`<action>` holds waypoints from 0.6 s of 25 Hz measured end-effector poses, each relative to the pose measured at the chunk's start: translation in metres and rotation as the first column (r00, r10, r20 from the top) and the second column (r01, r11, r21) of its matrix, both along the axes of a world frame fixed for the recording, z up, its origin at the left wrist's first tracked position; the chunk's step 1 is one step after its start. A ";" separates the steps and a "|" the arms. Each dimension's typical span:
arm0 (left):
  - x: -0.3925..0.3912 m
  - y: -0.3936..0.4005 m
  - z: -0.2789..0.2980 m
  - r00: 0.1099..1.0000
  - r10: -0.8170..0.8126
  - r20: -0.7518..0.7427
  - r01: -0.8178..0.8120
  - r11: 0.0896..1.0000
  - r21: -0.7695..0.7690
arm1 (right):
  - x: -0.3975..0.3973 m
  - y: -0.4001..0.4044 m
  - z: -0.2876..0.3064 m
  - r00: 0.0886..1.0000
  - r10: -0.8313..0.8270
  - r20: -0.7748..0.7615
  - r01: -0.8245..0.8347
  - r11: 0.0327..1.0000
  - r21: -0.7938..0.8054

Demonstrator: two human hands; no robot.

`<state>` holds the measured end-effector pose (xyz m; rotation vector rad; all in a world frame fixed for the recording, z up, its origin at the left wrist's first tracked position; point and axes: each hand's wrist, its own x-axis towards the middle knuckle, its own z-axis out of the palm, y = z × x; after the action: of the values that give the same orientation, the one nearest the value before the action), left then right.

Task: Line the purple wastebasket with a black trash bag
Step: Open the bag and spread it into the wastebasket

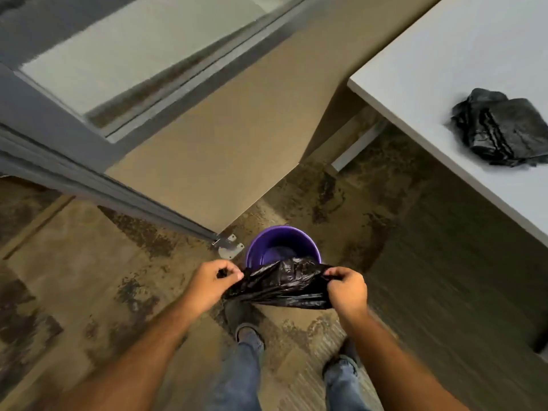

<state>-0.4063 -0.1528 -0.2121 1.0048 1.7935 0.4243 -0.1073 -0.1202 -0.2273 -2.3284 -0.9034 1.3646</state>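
Left hand point(212, 281) and right hand point(347, 287) each pinched shut on crumpled black plastic trash bag point(281, 287), stretched above round purple plastic wastebasket point(281, 243).

wastebasket point(283, 247) on floor point(89, 277) at center, bag point(281, 284) just below it at 6, stretched between left hand point(212, 283) at 7 and right hand point(347, 287) at 5; table point(430, 69) at 2, bag pile point(501, 129) on it

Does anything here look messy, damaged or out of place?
Mostly no. The one stray item is a crumpled heap of black bags on the white table. The carpet looks blotchy, though that may be pattern or blur.
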 end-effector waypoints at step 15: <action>0.048 0.104 -0.327 0.667 0.730 0.149 -0.689 0.681 -0.247 | 0.025 0.097 -0.314 0.814 0.548 0.195 -0.575 0.808 0.130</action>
<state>-0.3581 -0.0486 -0.5388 0.0608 1.9083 0.8194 -0.0824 -0.0229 -0.5413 -2.1183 -1.8019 1.2306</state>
